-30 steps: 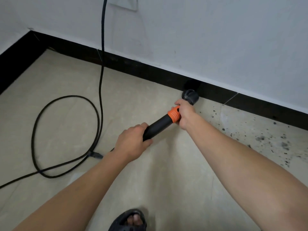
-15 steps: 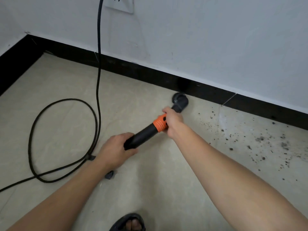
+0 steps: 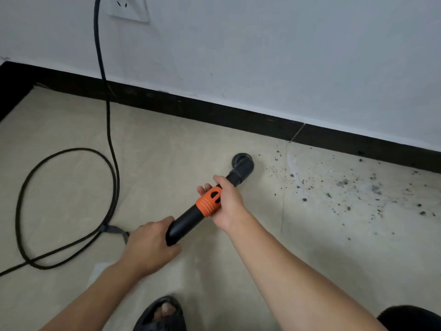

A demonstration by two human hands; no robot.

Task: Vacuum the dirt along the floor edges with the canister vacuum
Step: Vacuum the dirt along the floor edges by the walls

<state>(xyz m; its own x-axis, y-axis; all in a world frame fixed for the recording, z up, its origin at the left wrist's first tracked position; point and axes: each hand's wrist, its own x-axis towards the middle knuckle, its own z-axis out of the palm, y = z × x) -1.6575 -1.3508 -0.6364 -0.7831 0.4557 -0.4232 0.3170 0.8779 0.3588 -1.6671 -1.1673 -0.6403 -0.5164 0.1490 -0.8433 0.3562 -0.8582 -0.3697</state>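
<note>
The tiled floor (image 3: 167, 144) runs to a black baseboard (image 3: 214, 111) beyond the fingers. A looped power cord (image 3: 112, 144) lies left of them. The vacuum wand (image 3: 188, 223) slants between both hands. The left hand (image 3: 150, 244) wraps its black lower end, and the right hand (image 3: 226, 201) curls round the orange collar (image 3: 210, 201) (fingertips showing on its far side). The round nozzle (image 3: 242, 163) sits on the floor just past the right fingers, with dirt (image 3: 346, 185) scattered to their right.

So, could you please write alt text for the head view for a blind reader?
A person's left hand and right hand hold a black vacuum wand with an orange collar, its round nozzle near the black baseboard. Dirt specks lie to its right; a black cord loops at left.
</note>
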